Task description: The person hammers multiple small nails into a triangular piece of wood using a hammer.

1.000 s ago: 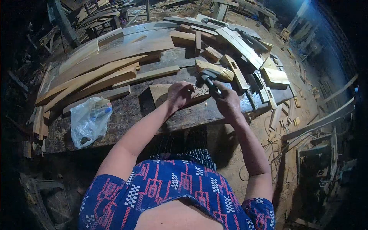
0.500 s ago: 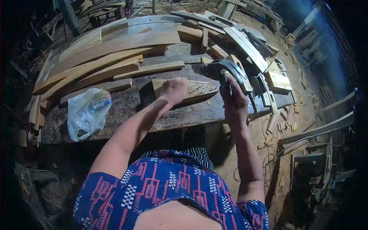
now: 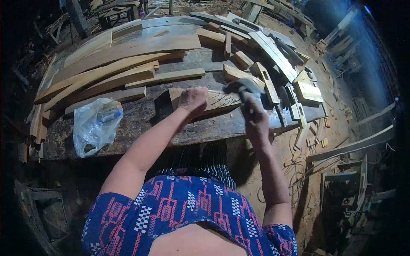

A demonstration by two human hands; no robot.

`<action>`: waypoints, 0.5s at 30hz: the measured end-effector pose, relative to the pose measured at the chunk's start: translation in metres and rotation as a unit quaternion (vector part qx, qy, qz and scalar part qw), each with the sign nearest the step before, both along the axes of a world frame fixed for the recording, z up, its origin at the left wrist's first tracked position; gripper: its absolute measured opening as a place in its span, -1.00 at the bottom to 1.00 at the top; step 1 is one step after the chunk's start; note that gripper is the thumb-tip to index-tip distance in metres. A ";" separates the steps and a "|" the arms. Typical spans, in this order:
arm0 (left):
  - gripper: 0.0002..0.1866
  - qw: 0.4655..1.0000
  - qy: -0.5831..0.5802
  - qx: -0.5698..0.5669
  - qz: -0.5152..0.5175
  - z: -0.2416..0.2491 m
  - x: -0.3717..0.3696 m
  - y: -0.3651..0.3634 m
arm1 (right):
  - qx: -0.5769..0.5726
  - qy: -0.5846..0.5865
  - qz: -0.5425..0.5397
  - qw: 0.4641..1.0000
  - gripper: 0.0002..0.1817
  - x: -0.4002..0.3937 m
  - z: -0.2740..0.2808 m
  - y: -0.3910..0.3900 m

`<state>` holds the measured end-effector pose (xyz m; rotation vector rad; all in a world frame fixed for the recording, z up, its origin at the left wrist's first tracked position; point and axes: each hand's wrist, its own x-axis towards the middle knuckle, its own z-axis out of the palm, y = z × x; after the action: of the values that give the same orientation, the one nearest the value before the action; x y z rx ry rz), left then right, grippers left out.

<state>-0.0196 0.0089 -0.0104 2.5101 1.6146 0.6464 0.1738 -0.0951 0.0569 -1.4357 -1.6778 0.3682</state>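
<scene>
Two hands closed: your left hand on that tan, dark-flecked wooden block at twelve o'clock, seemingly steadying it — anything inside hidden; your right hand clamped round a grey-headed hammer at one.

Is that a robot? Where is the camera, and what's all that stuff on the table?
No robot here, just a person with bare hands. The camera is worn on their head, looking forward and down, so you see what they see. The right hand holds a hammer, a bit blurry. The left hand is curled up on a wood block; I can't tell if anything is inside. On the table there are also long boards and a plastic bag.
</scene>
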 end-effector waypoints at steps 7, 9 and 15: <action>-0.83 0.999 -0.010 0.040 0.004 -0.001 0.000 -0.005 | -0.042 0.188 -0.014 0.981 -0.63 -0.009 0.024 -0.008; -0.83 0.999 -0.014 0.034 0.010 0.003 0.001 -0.009 | 0.031 0.200 -0.004 0.979 -0.63 -0.010 0.019 -0.008; -0.82 1.000 0.009 -0.006 -0.013 -0.009 -0.001 0.006 | -0.094 -0.009 -0.042 0.995 -0.73 -0.003 0.003 0.005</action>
<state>-0.0201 0.0153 -0.0190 2.5310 1.5833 0.6119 0.1705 -0.0902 0.0599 -1.6473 -1.6263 0.4779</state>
